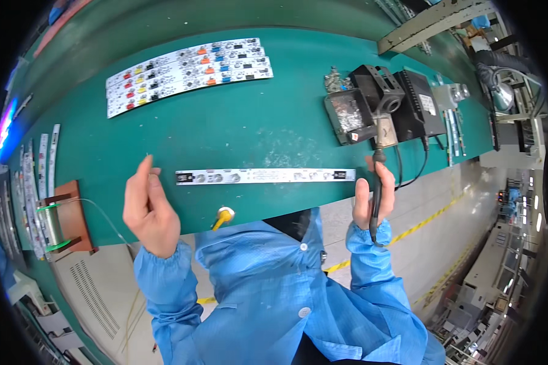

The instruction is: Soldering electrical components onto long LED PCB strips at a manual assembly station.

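My left hand point(149, 210) is raised over the green bench point(237, 131), fingers pinched on a thin solder wire that runs from the spool point(52, 225) at my left. My right hand point(368, 204) grips the black handle of a soldering iron point(377, 182), its tip pointing up toward the iron stand point(380, 91). A long white circuit strip point(265, 176) lies flat between my hands, touched by neither. A yellow-tipped tool point(223, 215) rests at the bench's near edge.
Three white strips with coloured parts point(189, 73) lie at the back left. A black soldering station point(417, 103) and sponge tray point(347, 115) stand at the right. More strips point(39, 164) hang at the far left. Floor with yellow tape lies right.
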The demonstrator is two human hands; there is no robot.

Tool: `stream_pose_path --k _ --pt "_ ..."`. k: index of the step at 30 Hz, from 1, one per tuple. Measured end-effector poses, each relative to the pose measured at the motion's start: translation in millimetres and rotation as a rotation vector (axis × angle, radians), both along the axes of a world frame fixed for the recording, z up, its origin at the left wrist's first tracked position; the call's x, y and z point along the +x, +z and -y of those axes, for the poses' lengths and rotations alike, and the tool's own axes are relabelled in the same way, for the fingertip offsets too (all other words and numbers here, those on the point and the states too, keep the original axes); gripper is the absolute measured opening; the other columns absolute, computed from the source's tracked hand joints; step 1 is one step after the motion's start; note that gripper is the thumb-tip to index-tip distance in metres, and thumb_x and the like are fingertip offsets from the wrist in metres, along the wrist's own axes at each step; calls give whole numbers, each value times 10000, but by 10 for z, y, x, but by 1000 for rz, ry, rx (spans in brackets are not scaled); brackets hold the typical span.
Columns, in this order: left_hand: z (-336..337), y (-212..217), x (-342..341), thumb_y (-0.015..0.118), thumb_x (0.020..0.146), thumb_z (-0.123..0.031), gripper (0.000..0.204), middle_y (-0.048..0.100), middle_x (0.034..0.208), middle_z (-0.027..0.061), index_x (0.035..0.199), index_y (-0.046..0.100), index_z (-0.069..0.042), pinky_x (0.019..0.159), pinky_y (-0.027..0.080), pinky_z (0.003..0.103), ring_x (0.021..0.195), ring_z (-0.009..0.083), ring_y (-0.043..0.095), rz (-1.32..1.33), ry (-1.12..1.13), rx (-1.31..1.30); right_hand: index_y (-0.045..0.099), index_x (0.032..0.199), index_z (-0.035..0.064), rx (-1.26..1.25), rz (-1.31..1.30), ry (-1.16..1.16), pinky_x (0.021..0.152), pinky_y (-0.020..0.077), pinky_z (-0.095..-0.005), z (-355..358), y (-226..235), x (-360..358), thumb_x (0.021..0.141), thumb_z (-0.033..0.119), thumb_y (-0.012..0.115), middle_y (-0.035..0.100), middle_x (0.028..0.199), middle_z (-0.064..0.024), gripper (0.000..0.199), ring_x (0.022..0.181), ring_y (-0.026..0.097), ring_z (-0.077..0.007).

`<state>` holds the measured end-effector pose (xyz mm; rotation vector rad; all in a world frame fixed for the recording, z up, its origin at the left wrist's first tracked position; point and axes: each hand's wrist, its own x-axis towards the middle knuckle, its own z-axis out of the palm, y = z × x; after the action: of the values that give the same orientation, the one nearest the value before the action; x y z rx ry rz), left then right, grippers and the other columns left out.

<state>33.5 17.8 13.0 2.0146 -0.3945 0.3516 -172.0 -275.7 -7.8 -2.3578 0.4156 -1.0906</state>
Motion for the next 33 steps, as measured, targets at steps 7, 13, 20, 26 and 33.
stream_pose_path --k 7,13,20,26,33 --pt "5 -25 -29 631 800 15 165 612 1086 166 961 657 39 745 532 348 915 301 646 52 -131 229 537 1220 -31 -22 -31 49 873 501 -369 -81 -25 57 757 -127 664 632 1128 -213 489 971 620 -256" --pt "-226 -86 8 646 822 8 127 621 1100 117 949 655 15 500 370 234 616 90 490 -57 13 168 557 1209 -33 18 -24 85 852 510 -327 -208 140 383 777 -108 672 639 1164 -208 453 932 627 -214" --pt "-313 -168 89 647 822 10 137 620 1117 120 957 672 13 475 364 223 578 70 472 -32 86 141 555 1215 -16 -9 -97 114 844 500 -318 -253 79 558 777 -102 655 647 1152 -187 457 935 616 -225" --pt "-313 -125 89 637 818 15 138 619 1134 148 943 695 26 494 411 233 613 103 528 -11 85 186 595 1161 -23 -89 -86 122 875 467 -406 -252 142 655 701 -121 648 663 1077 -168 474 933 633 -338" --pt "-324 -142 74 643 811 15 111 622 1143 156 914 683 24 478 369 221 560 77 460 -15 52 174 586 1164 -29 -59 -90 120 869 486 -401 -250 98 602 701 -145 647 658 1090 -197 481 937 640 -347"
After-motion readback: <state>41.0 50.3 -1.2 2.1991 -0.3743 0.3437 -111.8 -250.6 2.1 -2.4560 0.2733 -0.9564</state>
